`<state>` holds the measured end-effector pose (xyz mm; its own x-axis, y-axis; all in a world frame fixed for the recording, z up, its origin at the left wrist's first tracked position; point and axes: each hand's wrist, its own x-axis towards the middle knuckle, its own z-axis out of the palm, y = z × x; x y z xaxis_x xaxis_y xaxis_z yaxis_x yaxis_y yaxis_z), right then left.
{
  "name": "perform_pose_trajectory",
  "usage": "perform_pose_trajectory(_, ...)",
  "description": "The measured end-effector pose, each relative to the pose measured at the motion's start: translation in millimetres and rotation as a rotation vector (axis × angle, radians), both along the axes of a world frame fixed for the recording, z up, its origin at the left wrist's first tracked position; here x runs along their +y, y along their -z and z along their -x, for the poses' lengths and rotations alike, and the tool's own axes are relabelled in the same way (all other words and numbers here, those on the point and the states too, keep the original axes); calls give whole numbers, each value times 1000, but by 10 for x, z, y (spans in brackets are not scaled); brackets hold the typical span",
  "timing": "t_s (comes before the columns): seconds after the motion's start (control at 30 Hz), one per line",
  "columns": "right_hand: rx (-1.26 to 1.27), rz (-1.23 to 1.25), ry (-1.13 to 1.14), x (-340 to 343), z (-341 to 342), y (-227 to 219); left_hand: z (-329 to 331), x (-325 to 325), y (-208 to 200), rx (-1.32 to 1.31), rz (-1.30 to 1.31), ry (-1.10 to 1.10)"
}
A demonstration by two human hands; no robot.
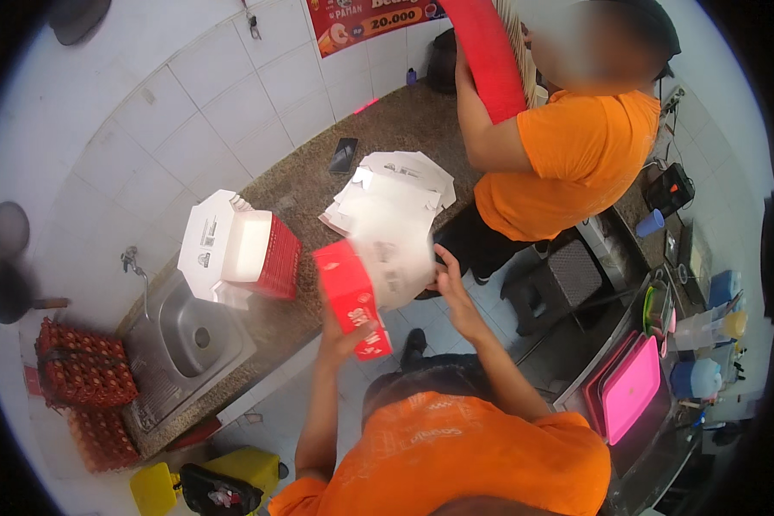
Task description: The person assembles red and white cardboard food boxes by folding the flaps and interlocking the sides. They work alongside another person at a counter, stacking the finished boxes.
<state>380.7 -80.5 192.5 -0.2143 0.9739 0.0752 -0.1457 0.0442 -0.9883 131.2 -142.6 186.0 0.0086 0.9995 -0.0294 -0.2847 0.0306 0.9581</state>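
A red-and-white cardboard food box (347, 273), partly folded, is held up in front of me near the counter's edge. My left hand (342, 337) is closed around its red lower side. At the white flap's right edge, my right hand (450, 279) grips with its fingers, some of them hidden behind the flap. The white part is blurred. Just beyond it lies a loose pile of flat white box blanks (396, 185). To the left on the counter stands a stack of nested open boxes (285, 256), red outside and white inside, lids raised.
A co-worker in orange (568, 163) holds a stack of red cardboard sheets (490, 64) at the far right. A phone (344, 155) lies on the granite counter (288, 185). Left are a steel sink (202, 337) and egg trays (84, 365); right, a dark stool (568, 273) and pink trays (632, 389).
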Motion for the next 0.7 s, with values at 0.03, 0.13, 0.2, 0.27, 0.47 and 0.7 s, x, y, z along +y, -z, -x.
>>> perform_pose_trajectory(0.03, -74, 11, 121, -8, 125, 19, -37, -5, -19, 86, -39, 102)
perform_pose_trajectory(0.13, -133, 13, 196, 185, 79, 320, -96, -59, 94, -364, 187, 420)
perform_pose_trajectory(0.2, -258, 127, -79, 272, -45, 325, -328, 50, 96, -255, 164, 555)
perform_pose_trajectory(0.27, -245, 121, -88, 342, -212, 403, -566, 156, -278, -85, -3, 569)
perform_pose_trajectory(0.47, -49, 324, 186, 465, -183, 602, -475, 430, -43, 281, -335, 292)
perform_pose_trajectory(0.7, -257, 391, -328, 750, 391, 366, -231, 537, -15, 678, -427, -123)
